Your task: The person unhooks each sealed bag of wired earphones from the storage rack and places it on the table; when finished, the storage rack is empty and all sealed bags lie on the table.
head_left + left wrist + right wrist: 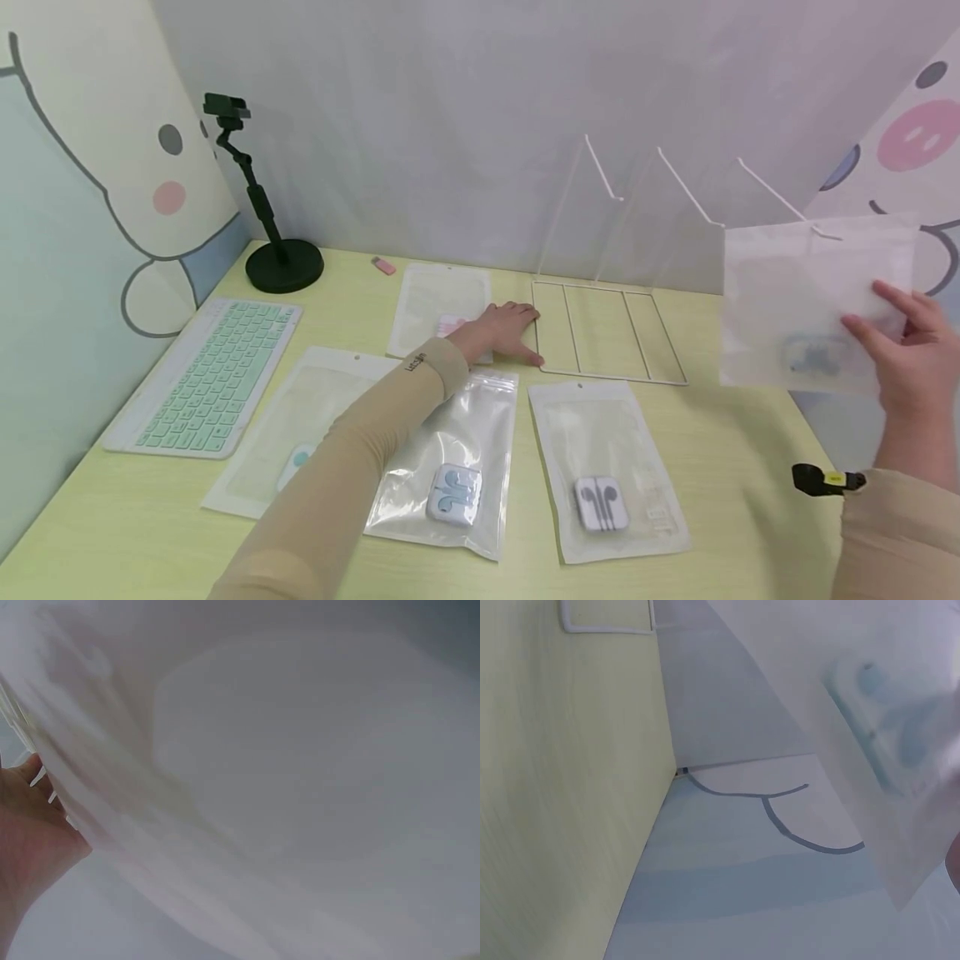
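Observation:
My right hand point(918, 358) pinches the right side of a white zip pouch point(765, 292). A blue earphone case point(816, 354) shows through its lower part, and in the right wrist view the earphone case point(892, 724) looks blurred behind the film. At the pouch's top edge is the tip of the right-hand hook point(825, 236) of a white wire rack point(613, 377); whether it passes through the pouch's hole I cannot tell. My left hand point(504, 332) lies on the table with thumb and fingertips touching the rack base's left side. Pale blurred film point(300, 787) fills most of the left wrist view.
Several pouches lie on the table, among them a pouch with black earphones point(558, 425) and a pouch with blue earphones point(480, 417). A pouch point(442, 292) with a pink item is behind my left wrist. Left stand a keyboard point(210, 375) and a black stand point(285, 265).

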`<control>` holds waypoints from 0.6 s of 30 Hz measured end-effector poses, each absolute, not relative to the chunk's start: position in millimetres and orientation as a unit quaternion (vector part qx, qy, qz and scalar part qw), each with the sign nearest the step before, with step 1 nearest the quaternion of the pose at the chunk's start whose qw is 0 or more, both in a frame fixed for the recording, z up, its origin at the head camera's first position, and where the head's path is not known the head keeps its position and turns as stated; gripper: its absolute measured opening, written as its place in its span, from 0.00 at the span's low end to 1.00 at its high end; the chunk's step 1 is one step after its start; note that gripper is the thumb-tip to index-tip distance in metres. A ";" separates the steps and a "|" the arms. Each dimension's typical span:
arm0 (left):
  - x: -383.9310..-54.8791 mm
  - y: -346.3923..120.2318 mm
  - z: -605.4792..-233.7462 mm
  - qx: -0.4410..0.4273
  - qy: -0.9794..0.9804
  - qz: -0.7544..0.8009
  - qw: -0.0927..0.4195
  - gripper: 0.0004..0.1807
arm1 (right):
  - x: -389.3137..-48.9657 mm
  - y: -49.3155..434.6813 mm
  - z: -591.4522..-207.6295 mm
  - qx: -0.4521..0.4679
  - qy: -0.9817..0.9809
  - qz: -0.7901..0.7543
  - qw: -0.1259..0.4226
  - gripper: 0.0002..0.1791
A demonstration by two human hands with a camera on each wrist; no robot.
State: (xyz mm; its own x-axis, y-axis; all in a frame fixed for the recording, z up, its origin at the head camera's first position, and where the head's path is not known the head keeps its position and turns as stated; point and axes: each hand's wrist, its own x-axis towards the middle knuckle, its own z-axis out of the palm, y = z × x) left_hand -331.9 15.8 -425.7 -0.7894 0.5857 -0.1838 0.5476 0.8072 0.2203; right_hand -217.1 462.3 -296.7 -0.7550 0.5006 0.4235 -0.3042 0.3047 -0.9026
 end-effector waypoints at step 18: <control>-330.9 15.7 -426.2 0.301 0.942 0.080 0.121 0.55 | -190.4 474.2 -299.8 -0.053 -0.792 0.464 0.394 0.27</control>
